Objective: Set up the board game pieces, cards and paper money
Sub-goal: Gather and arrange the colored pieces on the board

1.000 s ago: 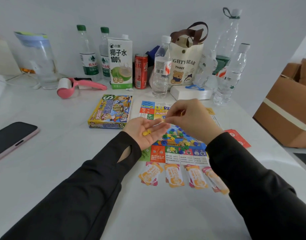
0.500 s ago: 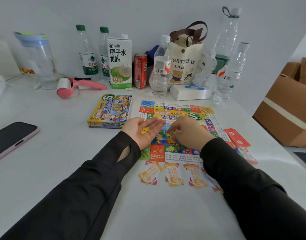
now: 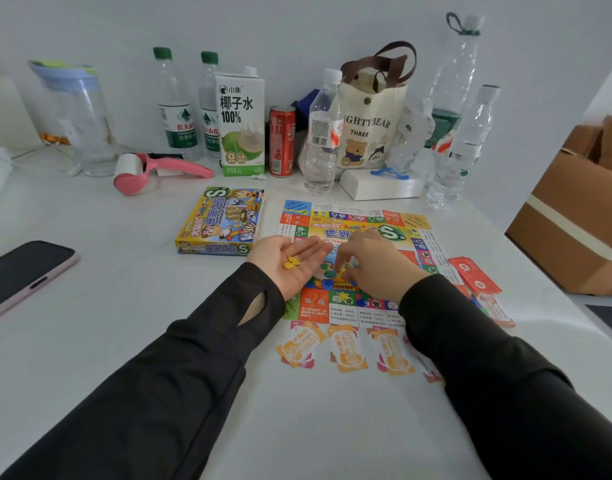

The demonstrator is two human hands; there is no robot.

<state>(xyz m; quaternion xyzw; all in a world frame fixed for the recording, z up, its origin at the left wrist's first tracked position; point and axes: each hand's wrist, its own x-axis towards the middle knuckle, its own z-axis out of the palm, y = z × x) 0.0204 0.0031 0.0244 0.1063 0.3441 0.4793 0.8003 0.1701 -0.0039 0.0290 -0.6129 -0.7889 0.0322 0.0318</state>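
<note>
The colourful game board [image 3: 353,216] lies flat on the white table, with the game box [image 3: 221,221] to its left. My left hand [image 3: 280,247] lies palm up and open at the board's left edge, with a few small yellow pieces [image 3: 291,264] on the palm. My right hand [image 3: 377,265] reaches down into a pile of small coloured pieces [image 3: 328,277] in the board's middle, fingertips pinching a yellow one. Orange cards [image 3: 346,348] lie in a row in front of the board. Red paper notes [image 3: 474,275] lie at its right.
Behind the board stand water bottles [image 3: 320,133], a coconut water carton [image 3: 240,123], a red can [image 3: 282,140], a tote bag [image 3: 370,126] and a white box [image 3: 380,185]. A phone [image 3: 23,268] lies at the left, a pink roller [image 3: 152,168] at the back left. A cardboard box [image 3: 574,230] stands beyond the table's right edge.
My right hand has dropped from above my left palm down to the pile of pieces on the board. My left hand stayed palm up with the yellow pieces.
</note>
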